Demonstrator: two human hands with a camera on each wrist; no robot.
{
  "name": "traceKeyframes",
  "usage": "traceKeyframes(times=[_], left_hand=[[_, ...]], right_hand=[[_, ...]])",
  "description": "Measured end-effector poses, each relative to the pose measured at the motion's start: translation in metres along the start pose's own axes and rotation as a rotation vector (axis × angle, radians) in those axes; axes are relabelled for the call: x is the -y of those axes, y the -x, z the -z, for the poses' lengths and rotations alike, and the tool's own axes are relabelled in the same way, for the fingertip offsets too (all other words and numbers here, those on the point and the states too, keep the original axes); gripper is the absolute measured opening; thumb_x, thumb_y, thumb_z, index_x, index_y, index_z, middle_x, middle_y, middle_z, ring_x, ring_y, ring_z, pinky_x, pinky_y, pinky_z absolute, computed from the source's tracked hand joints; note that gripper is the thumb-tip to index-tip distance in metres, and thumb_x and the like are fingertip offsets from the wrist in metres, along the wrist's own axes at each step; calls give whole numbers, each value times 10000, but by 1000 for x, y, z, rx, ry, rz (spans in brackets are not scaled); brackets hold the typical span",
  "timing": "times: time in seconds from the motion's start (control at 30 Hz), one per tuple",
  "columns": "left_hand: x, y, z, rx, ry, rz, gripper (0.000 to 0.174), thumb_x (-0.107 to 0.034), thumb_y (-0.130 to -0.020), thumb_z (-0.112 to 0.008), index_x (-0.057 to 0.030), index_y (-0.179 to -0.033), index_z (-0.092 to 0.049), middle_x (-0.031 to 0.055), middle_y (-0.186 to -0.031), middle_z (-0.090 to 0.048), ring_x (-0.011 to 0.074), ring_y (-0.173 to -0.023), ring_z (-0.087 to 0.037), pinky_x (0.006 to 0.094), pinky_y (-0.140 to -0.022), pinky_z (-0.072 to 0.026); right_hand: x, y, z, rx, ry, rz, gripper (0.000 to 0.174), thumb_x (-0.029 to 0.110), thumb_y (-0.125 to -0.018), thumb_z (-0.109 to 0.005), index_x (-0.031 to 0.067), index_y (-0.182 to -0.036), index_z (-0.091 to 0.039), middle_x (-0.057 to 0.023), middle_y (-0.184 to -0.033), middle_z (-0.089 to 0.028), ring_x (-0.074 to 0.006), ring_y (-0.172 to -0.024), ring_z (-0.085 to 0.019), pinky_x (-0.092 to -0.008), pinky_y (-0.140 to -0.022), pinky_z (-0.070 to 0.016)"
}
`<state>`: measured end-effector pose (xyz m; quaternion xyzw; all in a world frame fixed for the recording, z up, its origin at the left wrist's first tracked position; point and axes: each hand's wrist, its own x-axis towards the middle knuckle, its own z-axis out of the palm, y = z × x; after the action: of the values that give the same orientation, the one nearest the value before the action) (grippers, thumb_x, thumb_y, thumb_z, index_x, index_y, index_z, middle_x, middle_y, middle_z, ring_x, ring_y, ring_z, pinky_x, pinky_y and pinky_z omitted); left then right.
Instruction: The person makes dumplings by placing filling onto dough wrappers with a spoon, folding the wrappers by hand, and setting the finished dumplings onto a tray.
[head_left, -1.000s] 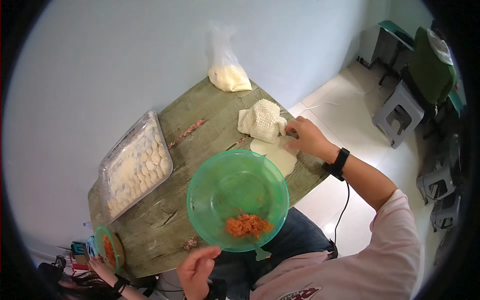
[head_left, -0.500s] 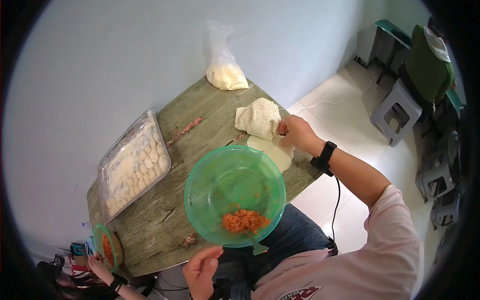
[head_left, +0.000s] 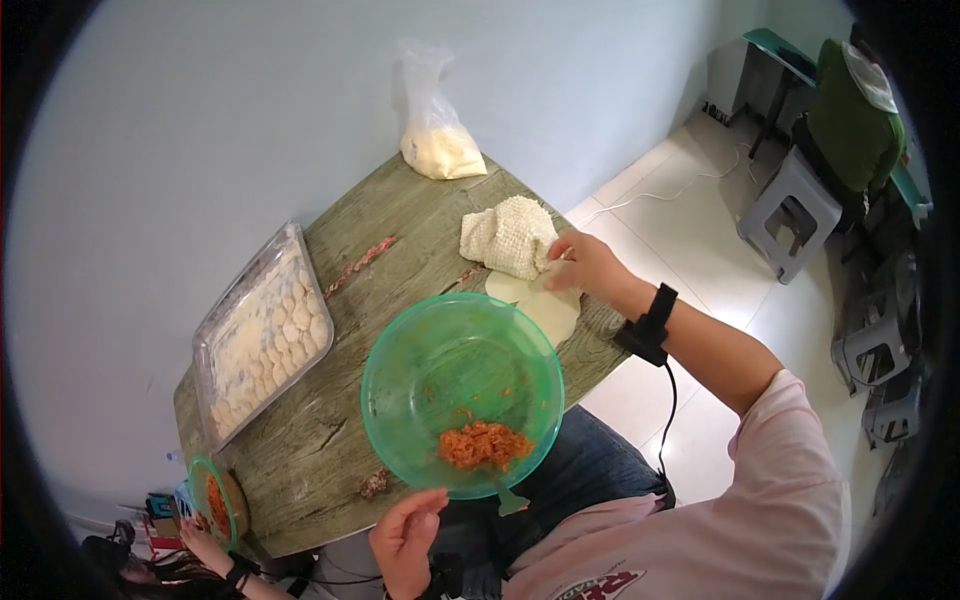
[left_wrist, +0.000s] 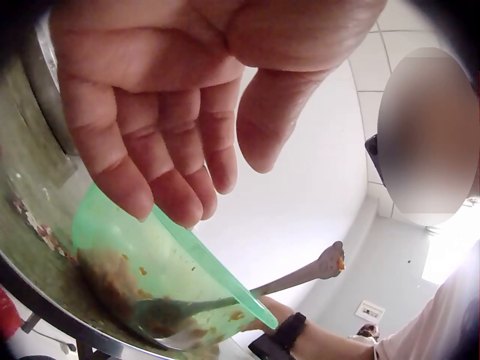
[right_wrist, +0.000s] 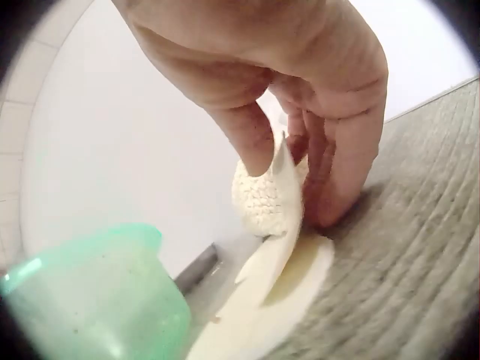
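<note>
My right hand (head_left: pixel 592 272) is at the far right of the table, beside a bunched cream textured cloth (head_left: pixel 512 238). Between thumb and fingers it pinches the edge of a thin round dough wrapper (right_wrist: pixel 283 214), lifted off other flat wrappers (head_left: pixel 550 318). My left hand (left_wrist: pixel 161 97) hovers palm up near the bowl's rim, fingers relaxed and holding nothing. In front of me is a green bowl (head_left: pixel 395 370) with orange shredded filling (head_left: pixel 485 445) in its near part. A spoon (left_wrist: pixel 300 279) leans in the bowl, its handle sticking out past the rim.
A clear tray (head_left: pixel 325 345) of floured dumplings lies on the left of the wooden table (head_left: pixel 300 430). A plastic bag of flour (head_left: pixel 443 152) stands against the wall. Another person's hand (head_left: pixel 205 545) is by a second bowl (head_left: pixel 235 505) at lower left. Grey stools (head_left: pixel 795 215) stand at right.
My right hand has moved in from beside the wrappers to the cloth's edge, and its fingers now pinch a wrapper. The left hand stays nearly still; the view shifts slightly.
</note>
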<state>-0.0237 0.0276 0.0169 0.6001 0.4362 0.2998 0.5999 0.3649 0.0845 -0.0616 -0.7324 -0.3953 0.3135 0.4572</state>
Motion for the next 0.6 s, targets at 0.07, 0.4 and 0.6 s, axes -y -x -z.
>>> traceKeyframes(times=[0.07, 0.4, 0.6], left_hand=[[2, 1, 0, -13, 17, 4, 241, -152, -915, -579, 4, -1095, -612, 73, -1011, -643, 155, -924, -604, 289, -820, -469], [-2, 4, 5, -22, 37, -7, 260, -176, -911, -591, 13, -1087, -616, 86, -1013, -644, 174, -916, -615, 300, -819, -476], [-10, -2, -6, 115, 112, 62, 382, -278, -935, -545, 31, -1159, -564, 125, -1102, -615, 234, -1019, -586, 360, -896, -453]], right_hand=[[8, 10, -3, -49, 95, 93, 325, 5, -659, -713, 37, -957, -587, -74, -815, -593, -170, -774, -569, -315, -689, -470], [32, 36, 24, -3, -519, -11, 404, -85, -681, -647, 9, -1065, -562, -66, -926, -631, -158, -778, -614, -279, -682, -484], [59, 51, 23, 9, -635, 41, 402, -98, -715, -644, -10, -1093, -539, -71, -941, -628, -137, -795, -611, -242, -666, -476]])
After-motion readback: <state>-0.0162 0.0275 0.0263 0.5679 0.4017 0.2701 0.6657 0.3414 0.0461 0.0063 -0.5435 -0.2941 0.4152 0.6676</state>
